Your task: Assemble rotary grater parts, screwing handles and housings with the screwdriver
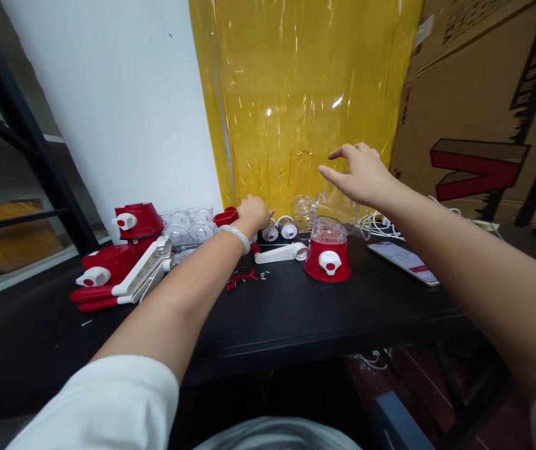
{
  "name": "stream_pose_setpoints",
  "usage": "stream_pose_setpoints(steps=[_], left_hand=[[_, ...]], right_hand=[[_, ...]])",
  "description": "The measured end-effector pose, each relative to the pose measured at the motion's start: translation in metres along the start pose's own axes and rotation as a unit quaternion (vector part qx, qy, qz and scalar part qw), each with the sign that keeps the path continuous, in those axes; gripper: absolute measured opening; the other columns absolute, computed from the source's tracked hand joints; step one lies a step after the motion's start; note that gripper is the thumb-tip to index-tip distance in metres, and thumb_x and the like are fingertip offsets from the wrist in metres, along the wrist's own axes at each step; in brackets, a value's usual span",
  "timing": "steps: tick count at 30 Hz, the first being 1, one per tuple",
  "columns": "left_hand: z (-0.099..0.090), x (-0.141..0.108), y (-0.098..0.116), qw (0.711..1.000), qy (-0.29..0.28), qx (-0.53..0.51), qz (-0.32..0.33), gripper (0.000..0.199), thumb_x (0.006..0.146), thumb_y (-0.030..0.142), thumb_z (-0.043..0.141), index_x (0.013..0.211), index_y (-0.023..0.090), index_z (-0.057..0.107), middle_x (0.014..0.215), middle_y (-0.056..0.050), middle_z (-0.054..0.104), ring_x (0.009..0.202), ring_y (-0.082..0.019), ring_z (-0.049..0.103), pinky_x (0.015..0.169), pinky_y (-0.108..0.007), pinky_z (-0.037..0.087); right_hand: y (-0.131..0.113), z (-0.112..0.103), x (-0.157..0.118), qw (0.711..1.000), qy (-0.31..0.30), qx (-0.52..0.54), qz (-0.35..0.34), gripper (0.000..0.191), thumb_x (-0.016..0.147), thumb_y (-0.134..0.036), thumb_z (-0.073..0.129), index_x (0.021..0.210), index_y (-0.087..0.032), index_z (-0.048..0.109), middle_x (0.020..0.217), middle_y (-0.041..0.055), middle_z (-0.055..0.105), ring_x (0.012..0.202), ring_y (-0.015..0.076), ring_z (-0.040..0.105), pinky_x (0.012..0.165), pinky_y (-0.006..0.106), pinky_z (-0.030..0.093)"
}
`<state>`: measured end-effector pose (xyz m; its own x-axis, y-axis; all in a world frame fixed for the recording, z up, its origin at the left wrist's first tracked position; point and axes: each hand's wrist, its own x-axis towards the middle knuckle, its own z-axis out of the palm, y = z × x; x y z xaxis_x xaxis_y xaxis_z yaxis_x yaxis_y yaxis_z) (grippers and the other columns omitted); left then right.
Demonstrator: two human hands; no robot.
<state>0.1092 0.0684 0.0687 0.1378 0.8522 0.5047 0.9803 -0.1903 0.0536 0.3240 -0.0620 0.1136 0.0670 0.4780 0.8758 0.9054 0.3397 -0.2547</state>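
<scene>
My left hand (255, 212), with a pale bangle at the wrist, reaches to the back of the table. It is beside a red plastic part (225, 216) and metal-and-white grater drums (287, 229); its fingertips are hidden. My right hand (359, 172) hangs in the air, thumb and fingers apart, holding nothing. Below and behind it stands a clear plastic housing (338, 203). A red base (328, 261) with a white knob and clear top sits nearer me. Left of that base lies a white crank handle (280, 252) with a red grip.
Red bases (111, 261) with white knobs, crank handles (143, 270) and clear cups (192, 226) crowd the left. Small red pieces (241, 279) lie mid-table. A phone (403, 262) and white cables (380, 224) are at right. Yellow sheeting (305, 94) and a cardboard box (478, 119) stand behind.
</scene>
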Motion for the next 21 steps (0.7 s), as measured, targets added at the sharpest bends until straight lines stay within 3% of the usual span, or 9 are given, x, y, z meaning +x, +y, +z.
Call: stream_pose_setpoints(steps=[2,3,4,6,7,9,12,15,21], left_hand=[[-0.01,-0.014,0.006,0.989,0.073,-0.06,0.109,0.053,0.088,0.044,0.054,0.125,0.007,0.057,0.129,-0.023,0.055,0.125,-0.034,0.049,0.103,-0.044,0.04],[-0.015,-0.021,0.01,0.976,0.078,-0.102,0.175,0.05,0.088,0.04,0.055,0.127,0.008,0.056,0.13,-0.02,0.056,0.126,-0.032,0.048,0.106,-0.042,0.038],[-0.019,-0.029,0.013,0.958,0.059,-0.15,0.237,0.05,0.086,0.037,0.057,0.128,0.009,0.056,0.131,-0.018,0.057,0.126,-0.028,0.05,0.108,-0.039,0.037],[-0.023,-0.046,0.02,0.916,-0.058,-0.235,0.321,0.053,0.085,0.034,0.059,0.133,0.011,0.053,0.133,-0.014,0.059,0.121,-0.023,0.055,0.105,-0.032,0.041],[-0.023,-0.054,0.023,0.902,-0.112,-0.256,0.329,0.054,0.085,0.031,0.058,0.134,0.011,0.052,0.135,-0.013,0.059,0.121,-0.022,0.056,0.104,-0.031,0.042],[-0.02,-0.071,0.028,0.909,-0.153,-0.252,0.294,0.048,0.083,0.02,0.055,0.129,0.008,0.057,0.134,-0.015,0.06,0.121,-0.024,0.058,0.104,-0.031,0.042],[-0.013,-0.097,0.033,0.917,-0.166,-0.254,0.257,0.04,0.08,0.019,0.055,0.116,0.01,0.068,0.118,-0.012,0.07,0.11,-0.026,0.064,0.096,-0.03,0.046],[-0.006,-0.116,0.036,0.91,-0.143,-0.306,0.242,0.042,0.08,0.026,0.055,0.118,0.014,0.069,0.101,-0.008,0.076,0.094,-0.024,0.069,0.084,-0.029,0.05],[-0.001,-0.117,0.038,0.905,-0.14,-0.347,0.205,0.028,0.074,0.029,0.058,0.086,0.013,0.077,0.074,-0.006,0.073,0.073,-0.021,0.066,0.072,-0.031,0.049]], right_hand=[[0.001,-0.001,0.005,1.0,-0.003,0.008,0.009,0.048,0.078,-0.056,0.064,0.107,-0.018,0.065,0.11,0.0156,0.059,0.116,0.0365,0.049,0.101,0.058,0.035],[0.002,-0.002,0.007,1.0,-0.009,0.012,0.014,0.05,0.078,-0.057,0.064,0.108,-0.018,0.065,0.108,0.0157,0.061,0.113,0.0359,0.052,0.099,0.057,0.036],[0.003,-0.002,0.009,0.999,-0.019,0.015,0.022,0.052,0.077,-0.058,0.065,0.109,-0.017,0.065,0.105,0.0155,0.063,0.11,0.0353,0.054,0.098,0.056,0.038],[0.005,-0.002,0.013,0.998,-0.041,0.016,0.042,0.051,0.077,-0.059,0.065,0.106,-0.017,0.067,0.098,0.0147,0.067,0.104,0.0343,0.058,0.095,0.054,0.041],[0.005,-0.001,0.014,0.997,-0.052,0.014,0.052,0.049,0.077,-0.058,0.064,0.103,-0.017,0.068,0.094,0.0141,0.068,0.102,0.034,0.059,0.094,0.052,0.043],[0.005,0.0,0.015,0.995,-0.071,0.007,0.063,0.044,0.079,-0.057,0.062,0.095,-0.017,0.07,0.086,0.0131,0.069,0.099,0.0335,0.062,0.092,0.05,0.044],[0.002,0.001,0.013,0.995,-0.082,-0.016,0.053,0.04,0.082,-0.056,0.059,0.089,-0.018,0.071,0.081,0.0125,0.07,0.099,0.0328,0.063,0.092,0.047,0.045],[-0.004,-0.001,0.01,0.992,-0.094,-0.062,0.05,0.047,0.082,-0.06,0.057,0.094,-0.017,0.071,0.085,0.0132,0.07,0.101,0.0335,0.063,0.092,0.048,0.045],[-0.009,-0.005,0.009,0.982,-0.116,-0.138,0.049,0.056,0.077,-0.065,0.058,0.1,-0.015,0.07,0.089,0.0148,0.069,0.099,0.034,0.062,0.086,0.046,0.048]])
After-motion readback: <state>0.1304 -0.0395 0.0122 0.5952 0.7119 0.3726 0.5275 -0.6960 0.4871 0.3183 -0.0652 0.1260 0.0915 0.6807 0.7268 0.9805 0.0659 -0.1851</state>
